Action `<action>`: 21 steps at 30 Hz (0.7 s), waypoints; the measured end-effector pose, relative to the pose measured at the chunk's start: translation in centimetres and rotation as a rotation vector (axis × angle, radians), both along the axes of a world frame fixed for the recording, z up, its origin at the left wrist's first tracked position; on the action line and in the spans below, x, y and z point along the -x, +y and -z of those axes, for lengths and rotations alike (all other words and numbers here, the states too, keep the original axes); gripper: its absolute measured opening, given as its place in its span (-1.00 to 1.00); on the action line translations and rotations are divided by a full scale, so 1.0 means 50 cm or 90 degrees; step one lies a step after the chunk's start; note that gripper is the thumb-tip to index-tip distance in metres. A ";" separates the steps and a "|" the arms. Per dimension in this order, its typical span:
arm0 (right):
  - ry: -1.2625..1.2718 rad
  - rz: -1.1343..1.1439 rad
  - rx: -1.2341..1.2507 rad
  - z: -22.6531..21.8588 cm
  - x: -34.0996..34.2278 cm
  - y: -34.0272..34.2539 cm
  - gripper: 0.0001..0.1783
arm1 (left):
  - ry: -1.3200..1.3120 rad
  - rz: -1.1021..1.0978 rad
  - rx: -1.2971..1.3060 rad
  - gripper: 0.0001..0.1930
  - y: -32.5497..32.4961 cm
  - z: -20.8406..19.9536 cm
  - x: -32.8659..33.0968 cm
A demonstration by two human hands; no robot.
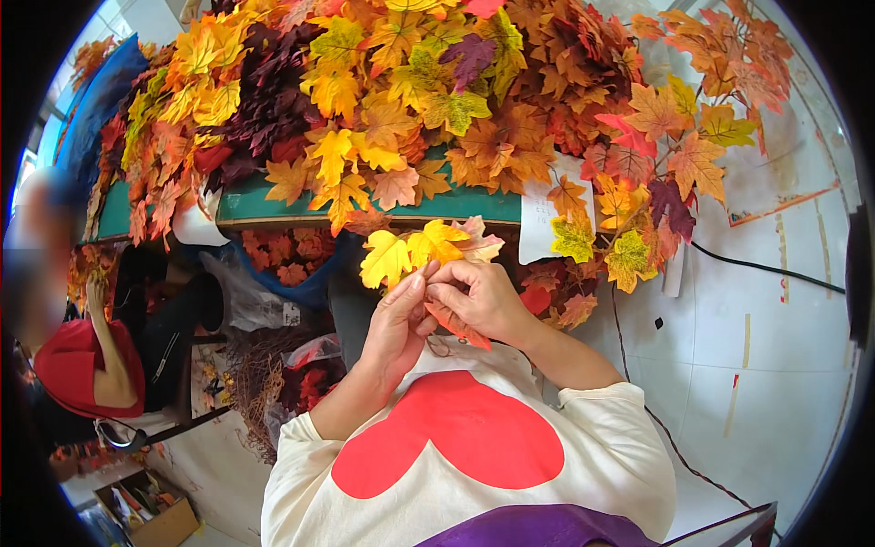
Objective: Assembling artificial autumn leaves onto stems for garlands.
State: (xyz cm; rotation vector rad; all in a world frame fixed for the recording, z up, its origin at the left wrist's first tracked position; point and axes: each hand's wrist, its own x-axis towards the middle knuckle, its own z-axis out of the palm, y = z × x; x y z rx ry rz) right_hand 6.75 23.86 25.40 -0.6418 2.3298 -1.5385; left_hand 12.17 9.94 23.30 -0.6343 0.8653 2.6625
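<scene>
In front of my chest, my left hand (pixel 395 319) and my right hand (pixel 483 296) meet with their fingertips pinched together. Between them is a sprig of artificial maple leaves (pixel 386 259). Its yellow and pale pink-orange leaves stick up above my fingers. A red-orange leaf (pixel 458 326) hangs below my right fingers, and a thin brown stem shows under it. Just beyond my hands is the edge of a green table (pixel 365 211), heaped with artificial autumn leaves (pixel 392 118) in yellow, orange, red and dark purple. The exact pinch point is hidden by my fingers.
Leafy branches (pixel 665 164) overhang the table's right end beside a white paper sheet (pixel 545 214). At left, a seated person in red (pixel 87 365) works nearby. Bundled brown twigs (pixel 255 387) and a cardboard box (pixel 164 520) are lower left. Black cable (pixel 775 266) crosses at right.
</scene>
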 end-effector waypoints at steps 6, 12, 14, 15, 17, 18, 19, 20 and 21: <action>0.009 0.000 0.016 0.015 -0.001 -0.009 -0.82 | -0.033 0.043 -0.063 -0.60 -0.005 0.006 0.010; -0.044 0.029 0.007 0.006 0.003 0.000 -0.84 | 0.012 -0.009 -0.016 -0.68 -0.002 0.035 0.012; 0.051 0.007 -0.026 0.015 0.007 0.005 -0.85 | 0.128 -0.046 0.103 -0.80 -0.012 0.041 0.006; 0.150 -0.005 -0.063 0.019 0.006 0.007 -0.86 | 0.129 -0.042 0.102 -0.80 -0.017 0.043 0.004; 0.175 -0.008 -0.061 0.017 -0.001 0.007 -0.86 | 0.274 -0.071 0.508 -0.88 -0.022 0.046 0.001; 0.201 -0.016 -0.059 0.017 -0.005 0.008 -0.87 | 0.346 -0.086 0.711 -0.90 -0.023 0.047 0.000; 0.201 -0.013 -0.061 0.018 -0.008 0.008 -0.87 | 0.348 -0.084 0.709 -0.90 -0.025 0.047 0.000; 0.222 -0.005 -0.063 0.020 -0.010 0.009 -0.87 | 0.367 -0.078 0.761 -0.89 -0.027 0.045 0.000; 0.244 0.001 -0.062 0.021 -0.009 0.007 -0.87 | 0.387 -0.073 0.815 -0.89 -0.029 0.043 0.002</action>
